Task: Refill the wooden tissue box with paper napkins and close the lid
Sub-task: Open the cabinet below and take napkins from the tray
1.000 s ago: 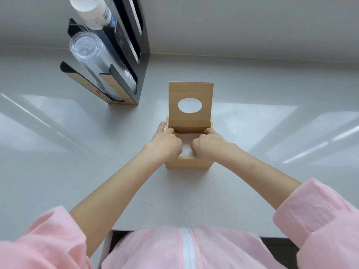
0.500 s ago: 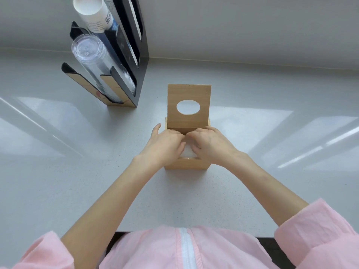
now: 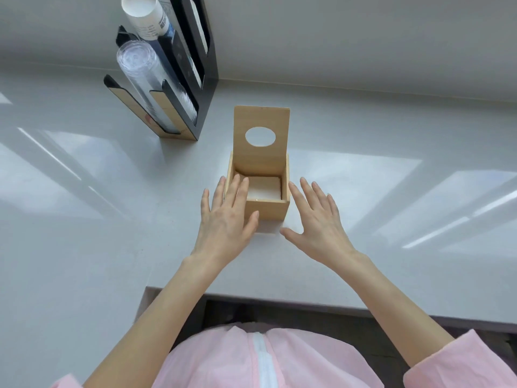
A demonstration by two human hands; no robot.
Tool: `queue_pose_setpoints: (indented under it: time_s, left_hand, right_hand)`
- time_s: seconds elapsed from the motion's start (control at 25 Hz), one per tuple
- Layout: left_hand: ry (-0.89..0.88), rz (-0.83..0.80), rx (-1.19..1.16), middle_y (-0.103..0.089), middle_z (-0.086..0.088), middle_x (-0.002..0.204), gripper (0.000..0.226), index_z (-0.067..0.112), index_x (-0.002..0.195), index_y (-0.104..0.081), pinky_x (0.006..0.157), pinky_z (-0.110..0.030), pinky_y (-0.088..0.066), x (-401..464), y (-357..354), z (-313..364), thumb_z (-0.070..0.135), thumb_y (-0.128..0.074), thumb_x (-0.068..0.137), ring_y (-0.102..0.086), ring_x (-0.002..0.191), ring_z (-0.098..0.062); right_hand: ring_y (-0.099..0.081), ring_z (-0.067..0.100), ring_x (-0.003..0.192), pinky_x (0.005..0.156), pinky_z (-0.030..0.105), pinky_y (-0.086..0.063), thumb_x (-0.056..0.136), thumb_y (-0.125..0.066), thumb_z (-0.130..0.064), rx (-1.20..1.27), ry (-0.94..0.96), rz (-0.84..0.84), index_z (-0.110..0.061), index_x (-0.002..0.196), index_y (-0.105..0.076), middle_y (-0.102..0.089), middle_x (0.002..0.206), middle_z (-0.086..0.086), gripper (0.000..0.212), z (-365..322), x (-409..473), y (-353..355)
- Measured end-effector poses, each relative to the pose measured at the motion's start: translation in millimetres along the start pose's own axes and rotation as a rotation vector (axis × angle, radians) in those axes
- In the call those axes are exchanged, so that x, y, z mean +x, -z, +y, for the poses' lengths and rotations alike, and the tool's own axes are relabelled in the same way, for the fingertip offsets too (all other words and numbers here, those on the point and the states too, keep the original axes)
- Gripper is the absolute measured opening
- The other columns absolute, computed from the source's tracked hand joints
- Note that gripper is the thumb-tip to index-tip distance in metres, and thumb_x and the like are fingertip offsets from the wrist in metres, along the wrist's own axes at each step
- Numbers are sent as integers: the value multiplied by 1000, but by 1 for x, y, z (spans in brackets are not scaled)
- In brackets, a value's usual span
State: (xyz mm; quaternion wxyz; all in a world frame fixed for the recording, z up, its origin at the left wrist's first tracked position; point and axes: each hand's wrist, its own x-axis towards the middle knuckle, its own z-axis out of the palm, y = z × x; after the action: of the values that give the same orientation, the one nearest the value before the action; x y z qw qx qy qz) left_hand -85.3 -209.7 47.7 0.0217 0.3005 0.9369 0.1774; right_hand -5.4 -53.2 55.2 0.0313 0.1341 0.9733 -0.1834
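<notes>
The wooden tissue box [image 3: 272, 210] stands on the white counter in front of me. Its lid [image 3: 261, 159], with an oval hole, is raised upright at the back. A stack of white paper napkins [image 3: 264, 189] lies inside, below the rim. My left hand [image 3: 228, 217] is spread flat over the box's near left corner, fingers apart, holding nothing. To the right of the box my right hand [image 3: 317, 217] hovers with fingers apart and nothing in it, clear of the wall.
A black cup dispenser [image 3: 179, 88] stands at the back left, holding a stack of clear cups [image 3: 142, 68] and a stack of white paper cups [image 3: 147, 15]. The counter's front edge [image 3: 307, 303] runs just before my body. A wall rises behind.
Both hands have come out of the box and spread apart, leaving the napkins inside. The view has shifted back a little.
</notes>
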Motion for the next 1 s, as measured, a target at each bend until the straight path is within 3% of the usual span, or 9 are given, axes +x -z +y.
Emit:
queue_pose_setpoints:
  time_s: [0.4, 0.68, 1.0]
  left_hand:
    - [210, -43, 54, 1, -8, 156, 65, 20, 145, -1, 114, -47, 6, -109, -29, 43, 45, -28, 91, 9, 143, -26]
    - [252, -39, 30, -1, -9, 156, 68, 18, 145, 0, 114, -47, 4, -184, -54, 60, 45, -29, 90, 8, 143, -26]
    - [273, -120, 24, 6, -10, 156, 71, 17, 144, 5, 114, -46, 8, -212, -63, 49, 46, -30, 90, 13, 142, -26]
  right_hand:
    - [14, 25, 144, 116, 48, 6, 89, -48, -42, -128, 33, -120, -26, 147, 3, 10, 158, 3, 79, 25, -103, -15]
    - [12, 25, 144, 116, 48, 4, 90, -45, -44, -136, 52, -137, -26, 146, 1, 7, 158, 2, 75, 37, -168, -39]
    - [12, 22, 144, 116, 45, 7, 90, -43, -43, -126, 34, -174, -24, 147, 3, 6, 158, 2, 75, 27, -197, -62]
